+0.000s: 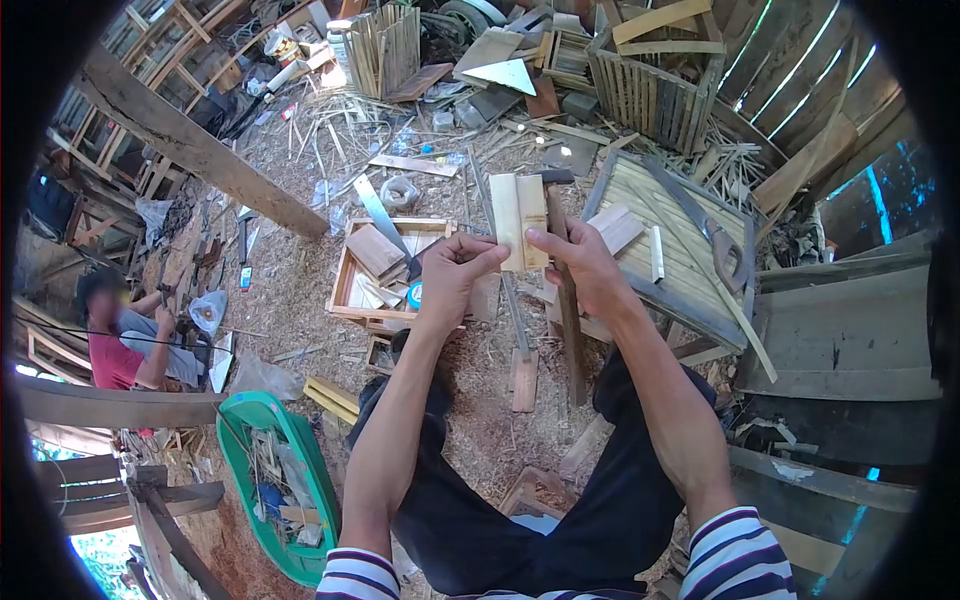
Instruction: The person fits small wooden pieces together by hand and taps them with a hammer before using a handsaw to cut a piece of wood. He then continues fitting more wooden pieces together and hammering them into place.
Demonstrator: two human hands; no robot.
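Two short pale wooden slats (pixel 516 215) stand side by side in front of me, just above the floor clutter. My right hand (pixel 585 262) is closed around the wooden handle of a hammer (pixel 570 340), its dark head at the top, and the thumb presses the slats' right edge. At the slats' lower left edge, my left hand (pixel 463 272) is closed in a pinch. Whatever lies between its thumb and forefinger is too small to make out. Below the slats, a long thin strip (pixel 521 330) leads down to a small wood block (pixel 524 383).
A wooden tray (pixel 345 298) with offcuts and a handsaw (pixel 378 215) stands left of centre. On the right, another saw (pixel 725 250) lies on a slatted panel (pixel 640 190). A green plastic tub (pixel 230 450) sits lower left. Another person (pixel 125 340) sits at the far left.
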